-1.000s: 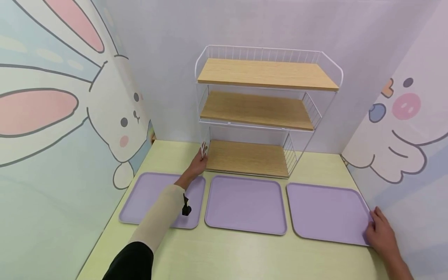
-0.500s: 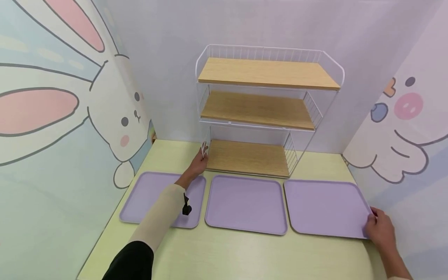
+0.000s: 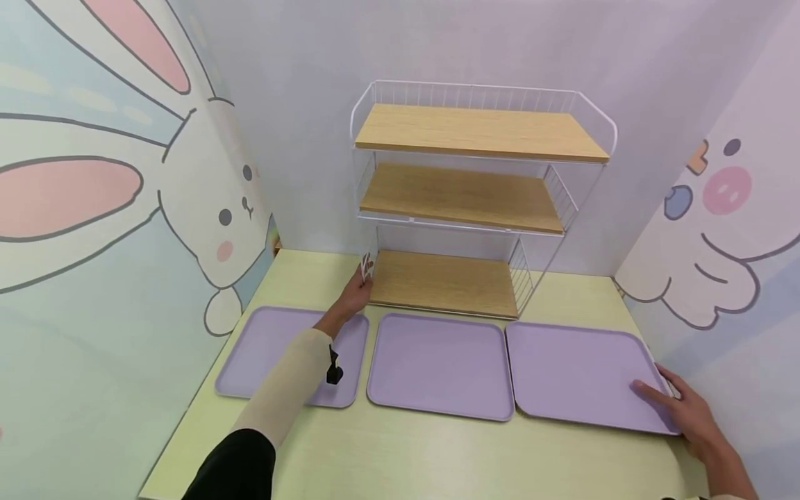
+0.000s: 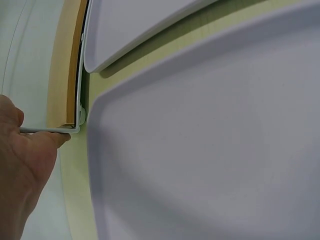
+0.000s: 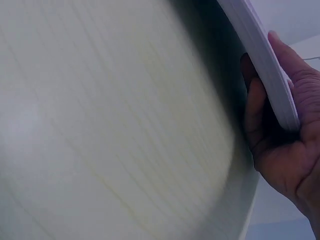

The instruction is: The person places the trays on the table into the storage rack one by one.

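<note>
While my left hand [image 3: 353, 297] grips the white wire frame at the lower left corner of the shelf rack [image 3: 475, 201], fingers curled round the wire where it meets the bottom board, my right hand [image 3: 687, 413] holds the near right corner of the right purple tray [image 3: 581, 375]. In the right wrist view the thumb lies on top of the rim and the fingers [image 5: 257, 117] tuck beneath it, so that corner is pinched and lifted a little off the yellow-green surface [image 3: 406, 451].

The three trays lie in a row in front of the rack: the left tray [image 3: 262, 351] under my forearm, the middle tray [image 3: 437, 364], and the right one just beside it, their edges very close or touching; I cannot tell which.

The risk I see is on the right. If I push this tray further left, its edge could ride up over the middle tray's rim or shove that tray out of line. My grip is only on one corner, so the tray could pivot or slip. It also sits close to the right-hand wall, leaving my hand little room. On the left, a tug on the thin wire might slide or tilt the light rack, since nothing weighs its shelves down.
</note>
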The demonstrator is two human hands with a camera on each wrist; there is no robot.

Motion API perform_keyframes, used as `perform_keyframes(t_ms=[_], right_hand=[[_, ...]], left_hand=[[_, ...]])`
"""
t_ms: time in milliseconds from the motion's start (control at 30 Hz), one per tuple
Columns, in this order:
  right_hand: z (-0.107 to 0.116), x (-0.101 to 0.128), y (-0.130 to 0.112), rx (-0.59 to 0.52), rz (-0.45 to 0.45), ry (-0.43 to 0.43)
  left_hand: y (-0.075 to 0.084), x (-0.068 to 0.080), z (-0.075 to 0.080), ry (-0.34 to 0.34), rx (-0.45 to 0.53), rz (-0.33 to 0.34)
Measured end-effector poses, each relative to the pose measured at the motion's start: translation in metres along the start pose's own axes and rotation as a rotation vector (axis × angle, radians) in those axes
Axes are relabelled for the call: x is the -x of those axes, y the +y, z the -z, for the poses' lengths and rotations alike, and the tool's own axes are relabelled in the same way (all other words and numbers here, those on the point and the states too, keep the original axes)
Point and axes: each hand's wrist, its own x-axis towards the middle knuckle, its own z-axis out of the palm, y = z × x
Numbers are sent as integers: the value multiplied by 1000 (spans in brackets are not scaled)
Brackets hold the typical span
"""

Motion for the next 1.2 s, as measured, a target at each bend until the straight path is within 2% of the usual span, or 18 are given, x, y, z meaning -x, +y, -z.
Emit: perform_keyframes(t_ms=[67,133,267,400,533,633,900,1200], right_hand=[[1,-1,0,6,-20,-58],[2,-1,0,6,-29,-81],[-1,2,2,-52,-18,-64],[-5,5,3,-194,23,-59],[-10,7,6,-342,88,-110],[-16,8,7,-396,128,-141],[-49,15,-10,-464,187,-163],[-92,18,-38,-475,250,-176]], left_hand=[[0,0,0,-1,0,0],[1,0,0,-3,-5,0],[1,-1,0,-5,-11,2],[2,-2,1,1,-12,3],[3,-2,1,3,-7,-2],[3,-1,2,2,-5,-7],[2,1,1,-2,-17,-1],[1,2,1,9,-31,5]])
